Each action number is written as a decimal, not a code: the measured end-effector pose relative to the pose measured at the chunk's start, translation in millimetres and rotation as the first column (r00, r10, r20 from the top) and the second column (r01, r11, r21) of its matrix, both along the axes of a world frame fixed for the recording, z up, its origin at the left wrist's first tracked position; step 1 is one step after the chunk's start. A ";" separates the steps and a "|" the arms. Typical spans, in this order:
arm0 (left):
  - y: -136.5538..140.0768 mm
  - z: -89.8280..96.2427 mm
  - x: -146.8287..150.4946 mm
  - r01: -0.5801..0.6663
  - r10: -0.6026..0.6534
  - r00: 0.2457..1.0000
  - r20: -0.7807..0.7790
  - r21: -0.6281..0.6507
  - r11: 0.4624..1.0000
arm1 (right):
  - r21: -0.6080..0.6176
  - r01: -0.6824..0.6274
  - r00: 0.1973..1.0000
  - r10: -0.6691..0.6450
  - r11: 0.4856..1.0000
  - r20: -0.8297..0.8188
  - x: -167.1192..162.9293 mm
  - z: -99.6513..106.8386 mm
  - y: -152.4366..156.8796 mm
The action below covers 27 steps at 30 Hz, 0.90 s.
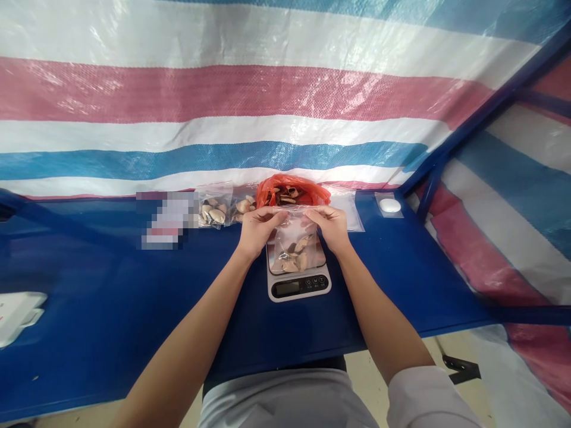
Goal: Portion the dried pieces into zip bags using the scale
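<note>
A clear zip-lock bag [294, 249] with several pale, dark-edged dried slices in its bottom is over the plate of a white kitchen scale [274, 284]. My left hand [261, 230] pinches the left end of the bag's top edge. At the right end, my right hand [329, 227] grips the same edge between thumb and fingers. Just beyond my hands sits an open red plastic bag [267, 193] holding more of these slices. Nothing can be read on the scale's display.
Filled clear bags [214, 213] lie left of the red bag. Clear plastic sheets or bags [354, 217] and a round white object [389, 205] are to the right. A white case [20, 315] rests at the blue table's [134, 309] left. Striped sheeting [223, 89] hangs behind.
</note>
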State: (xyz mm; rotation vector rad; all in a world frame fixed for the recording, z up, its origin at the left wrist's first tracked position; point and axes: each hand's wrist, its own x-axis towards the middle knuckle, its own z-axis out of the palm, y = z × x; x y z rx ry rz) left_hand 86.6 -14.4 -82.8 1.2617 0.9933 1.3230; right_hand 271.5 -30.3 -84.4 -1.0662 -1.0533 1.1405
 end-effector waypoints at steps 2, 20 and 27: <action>-0.6 -1.7 -1.9 -0.014 0.014 1.000 -0.010 0.029 0.999 | 0.008 -0.013 1.000 0.013 1.000 0.008 0.0 0.2 -0.7; -4.7 3.6 -6.5 0.045 -0.043 0.995 -0.085 0.022 0.999 | 0.002 -0.009 0.998 0.009 1.000 0.054 -0.6 3.8 -3.5; -3.3 -0.2 -8.7 0.053 -0.048 0.996 -0.073 0.066 0.996 | -0.011 -0.048 0.993 0.048 0.999 0.105 0.6 3.1 -7.8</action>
